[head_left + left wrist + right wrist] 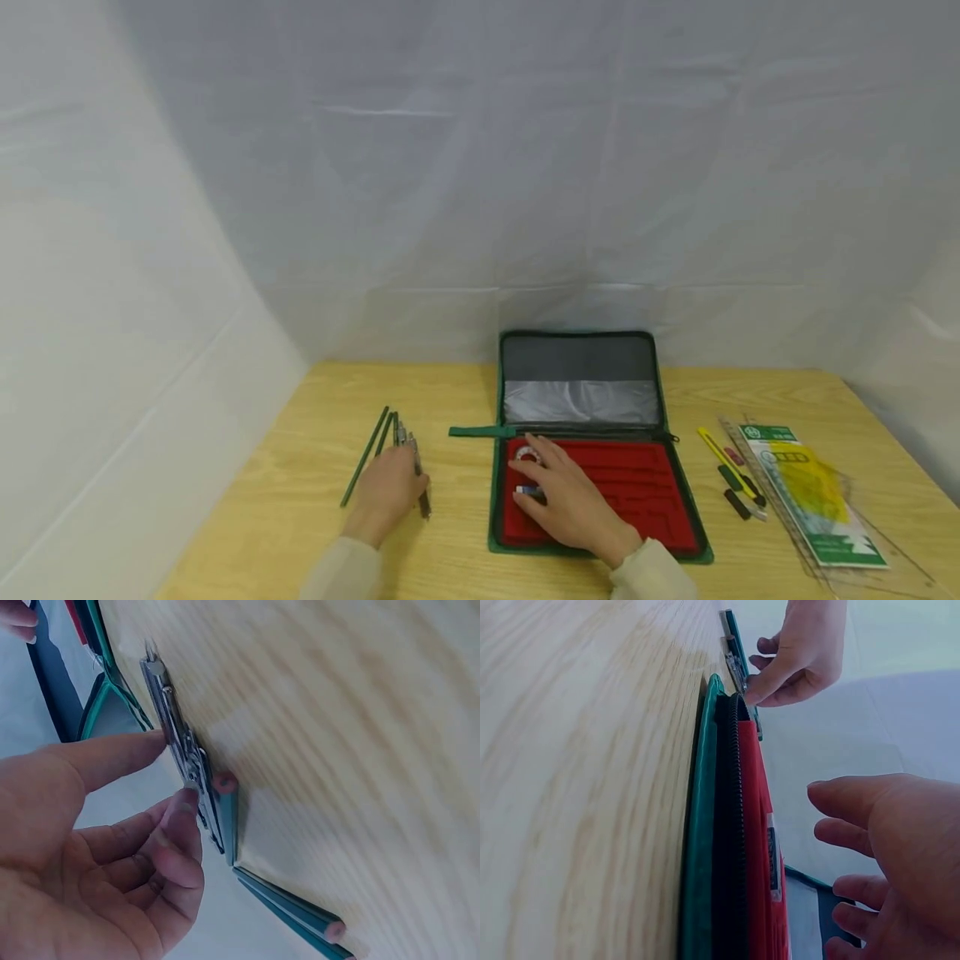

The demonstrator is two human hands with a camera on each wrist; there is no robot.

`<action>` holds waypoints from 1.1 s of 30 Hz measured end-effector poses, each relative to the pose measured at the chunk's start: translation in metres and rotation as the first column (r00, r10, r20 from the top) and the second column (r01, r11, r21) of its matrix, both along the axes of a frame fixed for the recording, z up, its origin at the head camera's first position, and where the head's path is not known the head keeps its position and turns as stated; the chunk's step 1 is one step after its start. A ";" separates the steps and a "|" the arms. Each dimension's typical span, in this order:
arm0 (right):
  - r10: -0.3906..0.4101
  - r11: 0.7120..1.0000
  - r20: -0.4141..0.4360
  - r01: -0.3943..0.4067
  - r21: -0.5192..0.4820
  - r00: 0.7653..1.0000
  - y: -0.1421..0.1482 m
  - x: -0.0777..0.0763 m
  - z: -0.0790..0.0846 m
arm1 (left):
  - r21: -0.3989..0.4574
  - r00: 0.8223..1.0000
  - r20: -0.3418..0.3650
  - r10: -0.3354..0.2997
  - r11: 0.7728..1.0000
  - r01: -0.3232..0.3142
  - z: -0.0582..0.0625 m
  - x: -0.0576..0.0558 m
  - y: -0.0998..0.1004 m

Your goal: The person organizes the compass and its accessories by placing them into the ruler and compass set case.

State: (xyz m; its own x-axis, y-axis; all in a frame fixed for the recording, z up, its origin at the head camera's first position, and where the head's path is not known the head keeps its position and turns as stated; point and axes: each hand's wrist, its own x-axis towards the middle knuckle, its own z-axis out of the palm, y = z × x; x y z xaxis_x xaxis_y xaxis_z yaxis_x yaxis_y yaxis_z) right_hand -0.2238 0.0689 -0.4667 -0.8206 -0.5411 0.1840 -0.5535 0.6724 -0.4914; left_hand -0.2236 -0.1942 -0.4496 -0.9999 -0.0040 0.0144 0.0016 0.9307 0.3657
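My left hand (384, 490) is at the left of the table, its thumb and fingertips on a silver drawing compass (174, 724). In the head view, the compass (422, 479) shows beside my thumb, with another metal tip left of it. Green pencils (365, 454) lie beside and partly under that hand; their blunt ends (335, 930) show in the left wrist view. My right hand (566, 500) hovers with spread fingers over the red tray (645, 521) of an unzipped green case (705, 825). Near its fingertips sit a white ring-shaped piece (527, 454) and a small blue-and-white block (529, 492).
The case's dark lid (577, 358) stands raised at the back, and a green strap (474, 432) sticks out leftward. On the right lie a yellow cutter (723, 458), small dark pieces (737, 504) and a green-and-white packet (813, 500) with clear rulers. Pale sheeting (480, 183) hangs behind.
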 end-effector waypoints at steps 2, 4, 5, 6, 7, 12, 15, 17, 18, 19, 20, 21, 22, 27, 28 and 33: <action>-0.001 1.000 -0.004 0.001 -0.005 1.000 0.001 0.001 0.000 | 0.001 1.000 -0.004 0.002 1.000 -0.002 0.000 -0.001 0.002; -0.006 1.000 -0.007 0.006 -0.011 1.000 0.002 0.001 -0.001 | -0.004 1.000 -0.016 -0.008 1.000 0.008 -0.001 -0.002 0.003; -0.008 1.000 -0.007 0.008 -0.011 1.000 0.002 0.001 -0.002 | -0.006 1.000 -0.023 -0.015 1.000 0.015 -0.001 -0.002 0.003; -0.008 1.000 -0.010 0.008 -0.012 1.000 0.003 0.001 -0.002 | -0.006 1.000 -0.024 -0.020 1.000 0.020 -0.001 -0.002 0.004; -0.007 1.000 -0.015 0.007 -0.015 1.000 0.004 0.001 -0.003 | -0.007 0.999 -0.026 -0.027 1.000 0.027 -0.001 -0.002 0.004; -0.005 1.000 -0.039 0.005 -0.019 0.999 0.008 0.002 -0.004 | 0.002 0.998 -0.022 -0.055 0.998 0.055 0.000 -0.003 0.007; -0.009 1.000 -0.036 0.009 -0.016 0.999 0.009 0.003 -0.004 | 0.017 0.999 0.001 -0.040 0.999 0.040 -0.001 -0.003 0.009; -0.013 1.000 -0.031 0.012 -0.016 0.999 0.010 0.003 -0.004 | 0.028 0.999 0.032 -0.009 1.000 0.008 -0.001 -0.004 0.010; -0.011 1.000 -0.030 0.011 -0.017 0.999 0.010 0.003 -0.004 | 0.026 0.999 0.048 0.010 1.000 -0.012 -0.001 -0.005 0.011; -0.011 1.000 -0.031 0.010 -0.018 0.999 0.011 0.003 -0.004 | 0.023 0.998 0.059 0.025 0.999 -0.027 -0.001 -0.006 0.011; -0.013 1.000 -0.034 0.012 -0.017 0.999 0.011 0.002 -0.004 | 0.023 0.997 0.065 0.040 0.999 -0.042 0.000 -0.007 0.011; -0.017 1.000 -0.039 0.016 -0.017 0.999 0.012 0.002 -0.004 | 0.023 0.996 0.069 0.051 0.998 -0.053 0.000 -0.008 0.012; -0.021 1.000 -0.044 0.020 -0.018 0.999 0.013 0.002 -0.004 | 0.022 0.996 0.071 0.059 0.998 -0.060 0.000 -0.011 0.012; -0.043 0.999 -0.051 0.042 -0.020 0.998 0.017 0.002 -0.003 | 0.067 0.989 0.123 0.077 0.994 -0.086 0.005 -0.023 0.013; -0.045 0.999 -0.048 0.044 -0.019 0.998 0.018 0.002 -0.003 | 0.080 0.986 0.146 0.083 0.992 -0.096 0.006 -0.025 0.014; -0.048 0.999 -0.031 0.048 -0.016 0.998 0.021 0.002 -0.003 | 0.098 0.970 0.223 0.100 0.987 -0.124 0.011 -0.030 0.016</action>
